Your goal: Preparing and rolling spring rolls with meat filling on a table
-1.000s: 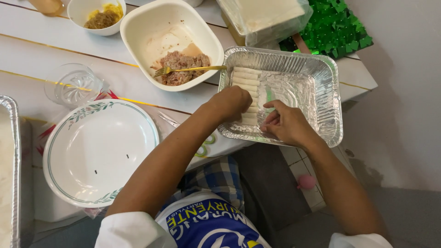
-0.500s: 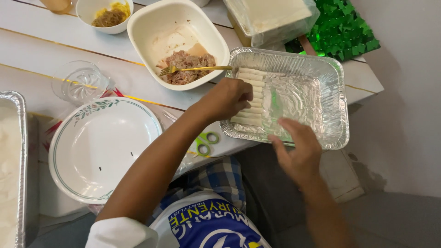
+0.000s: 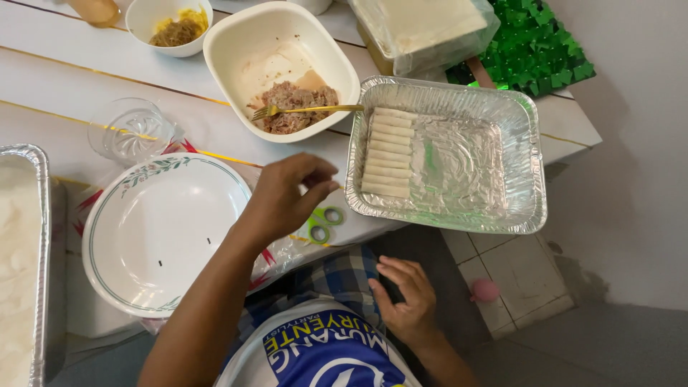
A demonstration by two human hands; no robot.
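Observation:
My left hand (image 3: pixel 287 197) hovers over the table edge beside the white plate (image 3: pixel 136 265), fingers loosely curled and holding nothing. My right hand (image 3: pixel 405 297) hangs below the table near my lap, fingers spread and empty. A foil tray (image 3: pixel 516 179) to the right holds a row of several pale rolled wrappers (image 3: pixel 387 152) along its left side. Behind the plate stands a cream bowl (image 3: pixel 236 50) with minced filling (image 3: pixel 290 104), and a gold fork (image 3: pixel 308 110) rests across its rim.
A clear glass dish (image 3: pixel 129 132) sits left of the bowl. A small white bowl (image 3: pixel 154 18) of yellowish food is at the back. Green-handled scissors (image 3: pixel 322 222) lie near the table edge. A second foil tray (image 3: pixel 18 265) is at far left; wrapped sheets (image 3: pixel 423 25) at the back.
Both hands have left the foil tray. My left hand drew back toward the plate and my right hand dropped below the table edge.

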